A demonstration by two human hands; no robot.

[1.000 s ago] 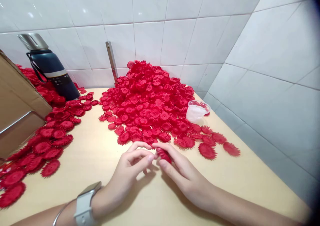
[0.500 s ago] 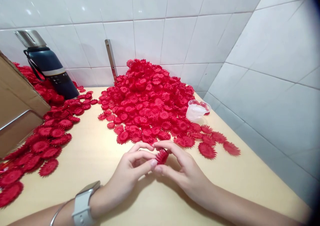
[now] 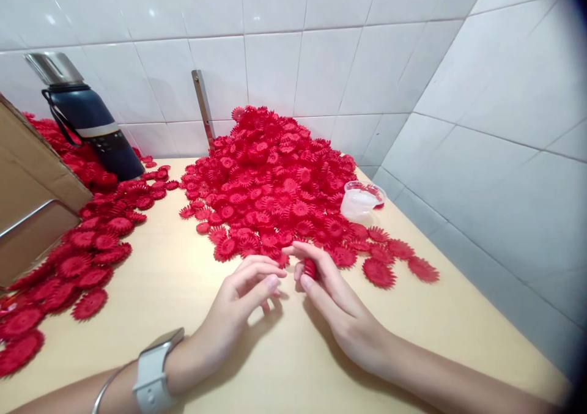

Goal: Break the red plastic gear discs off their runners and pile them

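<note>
A red disc (image 3: 310,269) sat edge-up in the right hand (image 3: 342,304), pinched between thumb and fingers. The left hand (image 3: 236,298) curled loosely beside it, grasping nothing visible. Beyond spread a heap of red discs (image 3: 275,181), a clear cup (image 3: 360,203) on its right.

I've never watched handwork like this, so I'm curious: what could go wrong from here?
The red piece might slip, since only the right hand holds it. The heap of discs looks loose; a bump could scatter some. The clear cup, near the edge of the table, might get knocked.
</note>
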